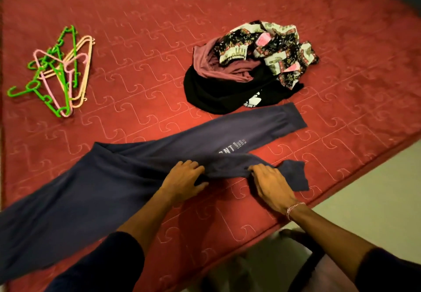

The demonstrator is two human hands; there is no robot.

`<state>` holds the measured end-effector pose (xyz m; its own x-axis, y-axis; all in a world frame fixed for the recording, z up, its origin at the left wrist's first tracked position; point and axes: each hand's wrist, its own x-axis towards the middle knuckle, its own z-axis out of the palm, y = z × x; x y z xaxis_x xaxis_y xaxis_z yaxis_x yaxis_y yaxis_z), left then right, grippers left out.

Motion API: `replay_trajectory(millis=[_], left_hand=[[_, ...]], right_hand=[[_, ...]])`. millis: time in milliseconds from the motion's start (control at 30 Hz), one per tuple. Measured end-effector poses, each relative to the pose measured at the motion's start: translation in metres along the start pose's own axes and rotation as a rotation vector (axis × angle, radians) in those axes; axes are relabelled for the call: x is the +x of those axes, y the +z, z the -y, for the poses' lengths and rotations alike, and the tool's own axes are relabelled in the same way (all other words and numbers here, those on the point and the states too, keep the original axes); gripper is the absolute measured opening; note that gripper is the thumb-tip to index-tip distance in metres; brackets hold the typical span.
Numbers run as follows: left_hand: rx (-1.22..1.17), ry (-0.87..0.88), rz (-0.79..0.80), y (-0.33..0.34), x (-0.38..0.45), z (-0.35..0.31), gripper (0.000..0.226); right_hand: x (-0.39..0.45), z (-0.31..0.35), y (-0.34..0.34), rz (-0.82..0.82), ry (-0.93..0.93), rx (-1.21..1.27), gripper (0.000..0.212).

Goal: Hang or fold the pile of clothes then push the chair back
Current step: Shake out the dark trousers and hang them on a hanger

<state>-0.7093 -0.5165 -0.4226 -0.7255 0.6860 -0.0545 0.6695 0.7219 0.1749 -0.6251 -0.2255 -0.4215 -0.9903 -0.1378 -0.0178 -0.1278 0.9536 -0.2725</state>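
Navy trousers bunched in both grips, left hand and right hand each pinching a leg on the bed. Pile beyond my hands unfolded, hangers far left unused; early stage.

Navy trousers run off the left edge; the print beside the fold is unreadable

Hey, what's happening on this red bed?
A person is sorting laundry. Both hands, left and right, grip one leg of dark blue printed trousers spread across the red quilted mattress. Farther back lies an unfolded pile of black, maroon and patterned clothes. A bunch of green, pink and cream plastic hangers lies untouched at the left.
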Motion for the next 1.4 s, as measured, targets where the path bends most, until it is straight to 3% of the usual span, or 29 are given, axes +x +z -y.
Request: replay_trajectory(millis=[133, 233, 300, 533, 867, 967, 1033, 1100, 1267, 1400], left_hand=[[-0.128, -0.160, -0.099, -0.012, 0.015, 0.012, 0.020], [-0.186, -0.215, -0.126, -0.019, 0.029, 0.021, 0.021], [-0.211, -0.245, -0.129, -0.021, 0.040, 0.027, 0.021], [-0.262, -0.401, -0.082, -0.014, 0.077, 0.047, 0.010], [-0.218, -0.499, -0.020, 0.000, 0.127, 0.053, 0.016], [-0.206, -0.534, 0.002, 0.001, 0.142, 0.047, 0.015], [-0.200, -0.529, -0.012, 0.002, 0.150, 0.041, 0.017], [-0.192, -0.483, -0.013, 0.005, 0.160, 0.033, 0.018], [-0.157, -0.470, -0.062, 0.012, 0.181, 0.027, 0.013], [-0.023, -0.471, -0.090, 0.022, 0.180, 0.025, 0.012]], right_hand=[[0.018, -0.002, -0.032, 0.102, 0.081, 0.257, 0.020], [0.036, -0.011, -0.049, 0.081, -0.049, 0.158, 0.040], [0.051, -0.023, -0.052, 0.133, -0.090, 0.106, 0.036], [0.106, -0.103, -0.077, 0.121, 0.302, 0.108, 0.024], [0.183, -0.186, -0.083, 0.198, 0.417, 0.260, 0.015], [0.197, -0.205, -0.077, 0.180, 0.611, 0.493, 0.028], [0.197, -0.213, -0.068, 0.139, 0.675, 0.731, 0.024], [0.195, -0.215, -0.060, 0.060, 0.697, 0.797, 0.014], [0.195, -0.214, -0.045, -0.165, 0.510, 0.385, 0.017], [0.203, -0.216, -0.037, -0.044, 0.418, 0.170, 0.025]])
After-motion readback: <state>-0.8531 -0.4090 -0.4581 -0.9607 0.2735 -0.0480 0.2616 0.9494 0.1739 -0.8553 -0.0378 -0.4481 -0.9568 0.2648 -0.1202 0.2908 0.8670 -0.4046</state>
